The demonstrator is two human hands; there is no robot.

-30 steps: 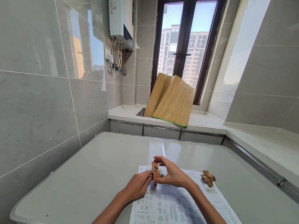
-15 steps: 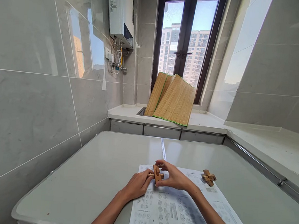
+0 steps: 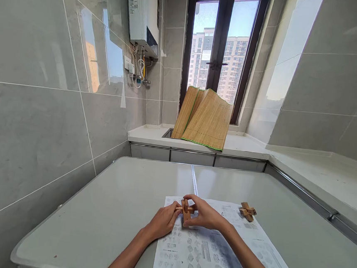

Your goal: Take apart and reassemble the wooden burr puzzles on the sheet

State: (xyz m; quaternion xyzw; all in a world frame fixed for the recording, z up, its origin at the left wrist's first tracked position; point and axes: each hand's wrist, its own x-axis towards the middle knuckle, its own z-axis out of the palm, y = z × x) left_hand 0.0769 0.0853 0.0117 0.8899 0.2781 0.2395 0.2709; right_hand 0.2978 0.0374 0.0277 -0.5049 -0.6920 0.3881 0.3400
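Both of my hands meet over a printed sheet of diagrams (image 3: 211, 253) on the grey table (image 3: 112, 211). Between them is a small wooden puzzle assembly (image 3: 185, 210) of crossed notched bars. My left hand (image 3: 162, 222) pinches its left end with curled fingers. My right hand (image 3: 206, 215) closes over its right side, thumb and fingers around the wood. A second wooden cross-shaped puzzle piece (image 3: 247, 211) lies on the sheet's far right corner, apart from both hands.
Bamboo mats (image 3: 205, 119) lean against the dark-framed window on the white counter (image 3: 243, 146) beyond the table. A water heater (image 3: 142, 14) with pipes hangs on the tiled left wall. A metal rail edges the right counter (image 3: 330, 214).
The upright wooden bar has been lowered and tilted into the joint, and my hands have drawn closer together around the assembly. The view shifted slightly.
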